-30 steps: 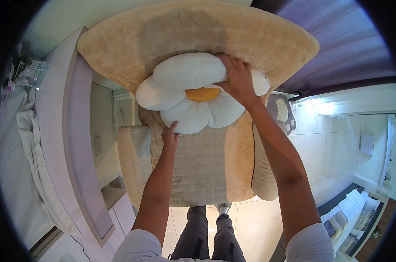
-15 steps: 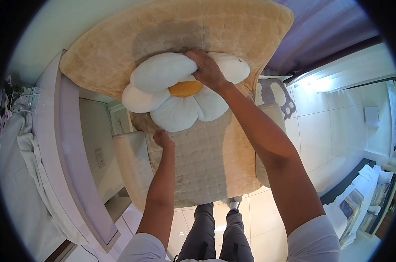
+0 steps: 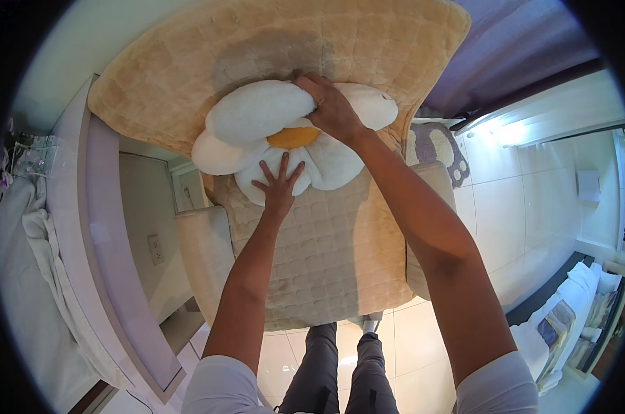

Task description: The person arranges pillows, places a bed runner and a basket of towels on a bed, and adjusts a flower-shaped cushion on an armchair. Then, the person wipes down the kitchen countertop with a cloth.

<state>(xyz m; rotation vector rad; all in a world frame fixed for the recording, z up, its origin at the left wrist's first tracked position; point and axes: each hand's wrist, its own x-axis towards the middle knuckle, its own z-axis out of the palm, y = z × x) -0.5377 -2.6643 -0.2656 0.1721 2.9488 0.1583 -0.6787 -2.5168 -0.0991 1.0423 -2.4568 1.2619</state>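
A plush flower cushion (image 3: 257, 114) with white petals and a yellow centre (image 3: 293, 137) leans on the back of a beige quilted sofa seat (image 3: 312, 255). Spread flat on its lower petal is my left hand (image 3: 281, 188), fingers apart. My right hand (image 3: 328, 107) grips the cushion's top between two upper petals; its fingertips are partly hidden behind the petal.
Padded armrests (image 3: 205, 241) flank the seat. At the left stand a lilac-edged shelf (image 3: 112, 228) and white cloth (image 3: 47, 255). A paw-patterned rug (image 3: 437, 148) lies on the tiled floor (image 3: 495, 207), near a purple curtain (image 3: 512, 48).
My left hand has moved up from below the cushion onto its lower petal and its fingers have spread. My right hand has stayed at the top of the cushion.
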